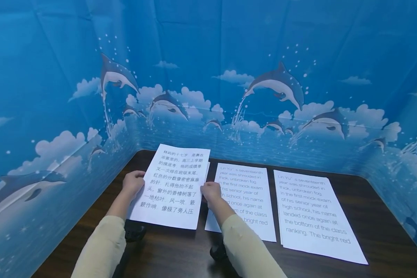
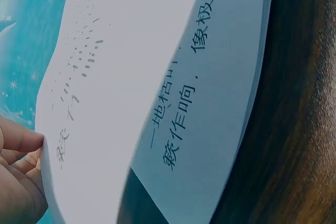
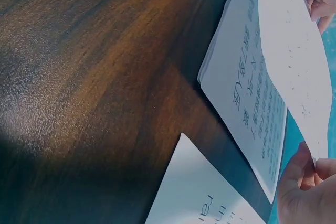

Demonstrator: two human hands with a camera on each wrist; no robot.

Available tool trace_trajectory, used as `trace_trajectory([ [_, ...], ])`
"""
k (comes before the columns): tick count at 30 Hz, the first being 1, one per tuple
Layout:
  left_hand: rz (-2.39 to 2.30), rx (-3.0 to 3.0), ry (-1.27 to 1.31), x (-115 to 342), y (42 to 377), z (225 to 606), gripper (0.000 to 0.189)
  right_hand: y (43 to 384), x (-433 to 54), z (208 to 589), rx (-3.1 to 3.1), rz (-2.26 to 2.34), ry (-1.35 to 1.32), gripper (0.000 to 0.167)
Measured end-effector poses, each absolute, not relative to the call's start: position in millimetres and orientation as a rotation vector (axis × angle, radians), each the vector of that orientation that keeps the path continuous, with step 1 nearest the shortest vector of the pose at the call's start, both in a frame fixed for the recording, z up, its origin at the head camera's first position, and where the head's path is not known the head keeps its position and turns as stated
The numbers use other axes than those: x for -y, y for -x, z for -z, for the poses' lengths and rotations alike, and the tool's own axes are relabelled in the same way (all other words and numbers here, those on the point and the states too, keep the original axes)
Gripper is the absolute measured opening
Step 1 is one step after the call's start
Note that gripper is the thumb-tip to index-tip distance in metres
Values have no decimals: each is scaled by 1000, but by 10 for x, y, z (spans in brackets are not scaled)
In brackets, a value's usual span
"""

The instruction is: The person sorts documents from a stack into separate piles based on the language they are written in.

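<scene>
Both hands hold up one sheet of paper (image 1: 170, 185) printed with large Chinese characters. My left hand (image 1: 133, 182) pinches its left edge between thumb and fingers, also seen with the left hand (image 2: 21, 177) in the left wrist view. On the opposite edge, my right hand (image 1: 212, 192) pinches the paper; the right wrist view shows this right hand (image 3: 307, 187) gripping near a corner. The lifted sheet bows between the hands. Below it on the table lies a stack of Chinese-printed sheets (image 3: 244, 85), mostly hidden in the head view.
To the right lie two piles of English-printed sheets, a middle pile (image 1: 244, 193) partly behind the right forearm and a right pile (image 1: 309, 208). The dark wooden table (image 1: 173, 251) is bordered by a blue dolphin-print curtain (image 1: 194, 46) at the back and sides.
</scene>
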State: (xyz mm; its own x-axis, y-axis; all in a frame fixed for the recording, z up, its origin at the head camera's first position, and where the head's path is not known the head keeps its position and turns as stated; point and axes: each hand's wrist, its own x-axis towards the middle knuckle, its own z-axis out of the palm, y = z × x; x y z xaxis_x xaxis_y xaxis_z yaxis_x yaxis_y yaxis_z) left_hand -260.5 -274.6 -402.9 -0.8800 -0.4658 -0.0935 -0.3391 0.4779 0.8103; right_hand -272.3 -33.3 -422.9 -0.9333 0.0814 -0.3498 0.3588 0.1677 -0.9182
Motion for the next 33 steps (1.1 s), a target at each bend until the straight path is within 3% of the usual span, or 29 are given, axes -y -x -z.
trace_trajectory([
  [33, 1244, 2637, -769, 2713, 2611, 4382, 35, 2541, 322, 4439, -2067, 1894, -208, 35],
])
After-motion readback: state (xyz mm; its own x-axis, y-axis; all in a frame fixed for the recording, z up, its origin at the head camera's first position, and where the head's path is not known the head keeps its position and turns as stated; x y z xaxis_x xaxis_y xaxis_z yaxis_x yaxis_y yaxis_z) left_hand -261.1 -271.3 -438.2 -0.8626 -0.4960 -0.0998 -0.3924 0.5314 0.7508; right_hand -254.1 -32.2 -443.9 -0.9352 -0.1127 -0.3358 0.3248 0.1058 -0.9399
